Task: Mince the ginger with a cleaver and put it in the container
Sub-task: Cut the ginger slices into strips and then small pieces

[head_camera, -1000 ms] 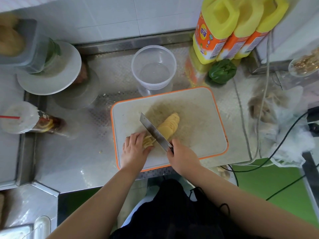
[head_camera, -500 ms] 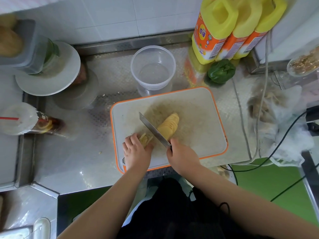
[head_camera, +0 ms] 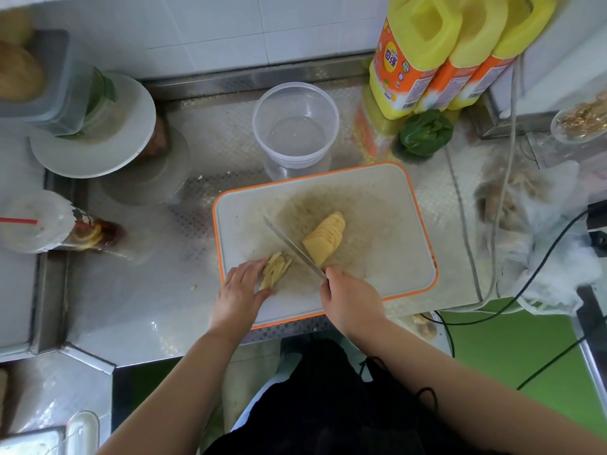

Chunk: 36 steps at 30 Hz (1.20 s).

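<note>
- A person's right hand (head_camera: 353, 298) grips the cleaver (head_camera: 294, 249), its blade angled across the orange-rimmed cutting board (head_camera: 394, 205).
- The left hand (head_camera: 239, 290), fingers curled, presses on a small pile of ginger strips (head_camera: 275, 270) left of the blade.
- A fanned stack of ginger slices (head_camera: 325, 238) lies right of it.
- The clear container (head_camera: 295, 121) stands on the steel table (head_camera: 131, 290) just behind the board.

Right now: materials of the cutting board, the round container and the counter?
Cutting board: looks like matte white plastic, stained, with an orange rim, possibly rubbery. Round container: clear, glossy plastic; the counter shows through its wall. Counter: probably stainless steel, a shiny grey sheet with an embossed grid and folded edges.
</note>
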Available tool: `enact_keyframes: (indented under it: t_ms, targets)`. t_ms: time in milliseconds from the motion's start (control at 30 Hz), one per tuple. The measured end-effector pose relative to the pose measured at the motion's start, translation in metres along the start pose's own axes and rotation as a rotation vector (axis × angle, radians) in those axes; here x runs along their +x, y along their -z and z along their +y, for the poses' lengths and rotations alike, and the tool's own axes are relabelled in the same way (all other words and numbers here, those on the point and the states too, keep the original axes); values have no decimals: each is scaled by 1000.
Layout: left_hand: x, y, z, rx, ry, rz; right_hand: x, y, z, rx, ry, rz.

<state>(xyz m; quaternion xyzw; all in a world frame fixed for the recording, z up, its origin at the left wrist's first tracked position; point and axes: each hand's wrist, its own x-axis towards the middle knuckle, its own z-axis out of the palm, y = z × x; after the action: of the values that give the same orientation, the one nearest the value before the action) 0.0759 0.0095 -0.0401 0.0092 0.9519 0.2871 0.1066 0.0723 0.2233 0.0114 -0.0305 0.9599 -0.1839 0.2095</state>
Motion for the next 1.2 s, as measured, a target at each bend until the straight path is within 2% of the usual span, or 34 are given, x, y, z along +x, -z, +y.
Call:
enact_keyframes:
  t_ms: [167, 567, 800, 1100, 1200]
  targets:
    - [5, 8, -10, 19, -14, -63, -2, 0, -2, 8, -28, -27]
    - [27, 10, -6, 10, -99, -54, 0, 2, -10, -47, 39, -93]
    - [13, 4, -2, -59, 28, -3, -1, 5, -9, 19, -31, -78]
    - [17, -8, 22, -69, 186, 109, -1, 5, -8, 30, -22, -82]
    - [19, -9, 29, -60, 190, 119, 0, 4, -8, 22, -15, -76]
